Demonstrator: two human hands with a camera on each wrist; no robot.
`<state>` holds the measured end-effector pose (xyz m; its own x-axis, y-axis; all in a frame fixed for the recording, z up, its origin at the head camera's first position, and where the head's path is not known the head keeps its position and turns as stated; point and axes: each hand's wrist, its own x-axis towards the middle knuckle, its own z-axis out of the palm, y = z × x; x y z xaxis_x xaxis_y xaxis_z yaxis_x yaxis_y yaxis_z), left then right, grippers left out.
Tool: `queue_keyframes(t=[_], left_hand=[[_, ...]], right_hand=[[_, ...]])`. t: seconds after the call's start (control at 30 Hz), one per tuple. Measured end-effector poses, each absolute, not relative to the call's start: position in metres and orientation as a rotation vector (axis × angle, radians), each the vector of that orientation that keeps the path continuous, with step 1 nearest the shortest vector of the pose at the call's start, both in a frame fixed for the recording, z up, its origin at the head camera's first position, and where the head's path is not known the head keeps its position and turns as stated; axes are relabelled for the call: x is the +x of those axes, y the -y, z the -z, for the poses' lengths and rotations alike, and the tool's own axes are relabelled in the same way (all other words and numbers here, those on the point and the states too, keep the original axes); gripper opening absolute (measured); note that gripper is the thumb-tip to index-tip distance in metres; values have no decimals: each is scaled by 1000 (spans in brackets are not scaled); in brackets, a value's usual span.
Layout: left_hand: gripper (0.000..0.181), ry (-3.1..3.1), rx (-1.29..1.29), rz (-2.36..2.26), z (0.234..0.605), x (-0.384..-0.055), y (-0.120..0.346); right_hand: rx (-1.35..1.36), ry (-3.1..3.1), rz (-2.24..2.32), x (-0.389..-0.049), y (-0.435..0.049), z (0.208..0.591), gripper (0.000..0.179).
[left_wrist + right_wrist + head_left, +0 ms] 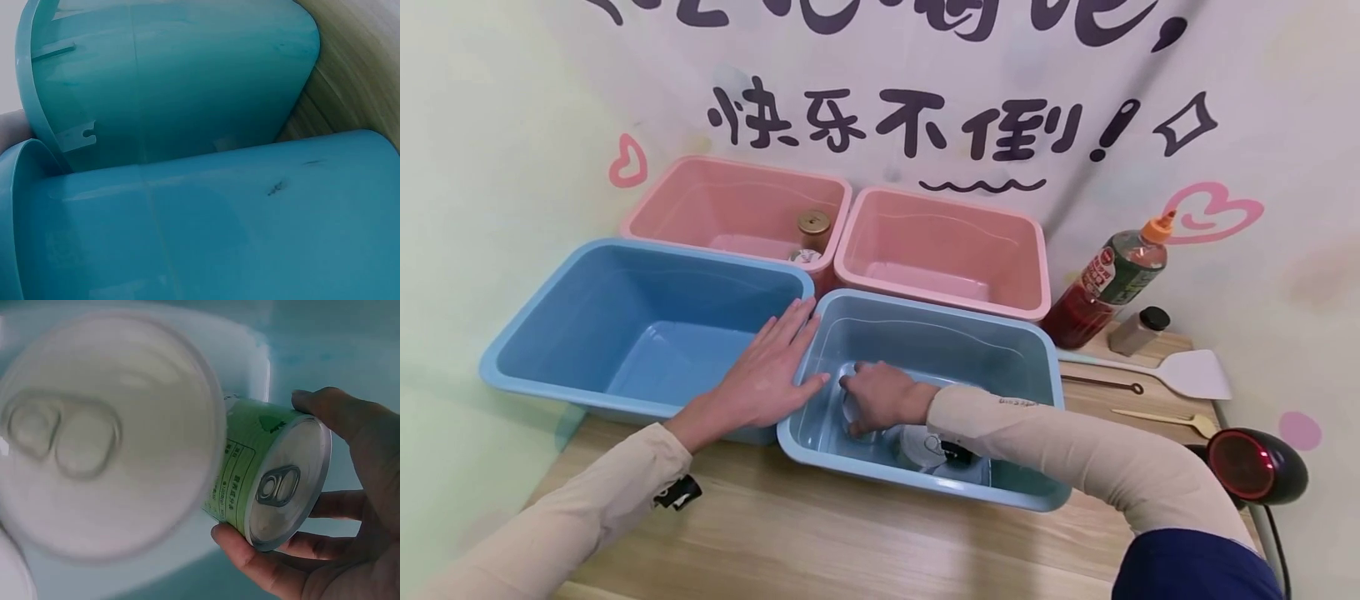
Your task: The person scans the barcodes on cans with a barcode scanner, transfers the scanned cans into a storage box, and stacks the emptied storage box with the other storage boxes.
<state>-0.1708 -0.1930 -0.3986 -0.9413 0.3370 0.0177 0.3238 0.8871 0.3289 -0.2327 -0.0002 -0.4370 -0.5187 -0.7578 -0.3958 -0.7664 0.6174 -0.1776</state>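
Note:
My right hand (883,398) reaches down into the right blue basin (1052,502). In the right wrist view it grips a green-labelled tin can (245,464), thumb on one side and fingers on the other, its pull-tab lid facing the palm. Another can (112,437) with a pale pull-tab lid stands close to the camera, and part of a third lid (12,575) shows at the left edge. My left hand (767,375) rests with straight fingers over the adjoining rims of that basin and the left blue basin (512,385).
Two pink basins stand behind; the left one (737,167) holds two cans, one gold-topped (814,222). To the right are a red sauce bottle (1078,312), a black-capped jar (1138,331), a white spatula (1195,372), a thin brown rod, a small spoon and a black rounded device (1285,467).

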Motion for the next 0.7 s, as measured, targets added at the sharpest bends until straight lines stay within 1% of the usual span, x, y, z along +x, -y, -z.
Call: queue_keyframes(t=[0.27, 0.7], left_hand=[[84, -3010, 528, -516, 397, -171, 191], [85, -3003, 517, -526, 398, -171, 190]], right_hand=[[-1258, -2496, 7, -240, -19, 401, 63], [-1260, -2611, 218, -230, -75, 331, 54]])
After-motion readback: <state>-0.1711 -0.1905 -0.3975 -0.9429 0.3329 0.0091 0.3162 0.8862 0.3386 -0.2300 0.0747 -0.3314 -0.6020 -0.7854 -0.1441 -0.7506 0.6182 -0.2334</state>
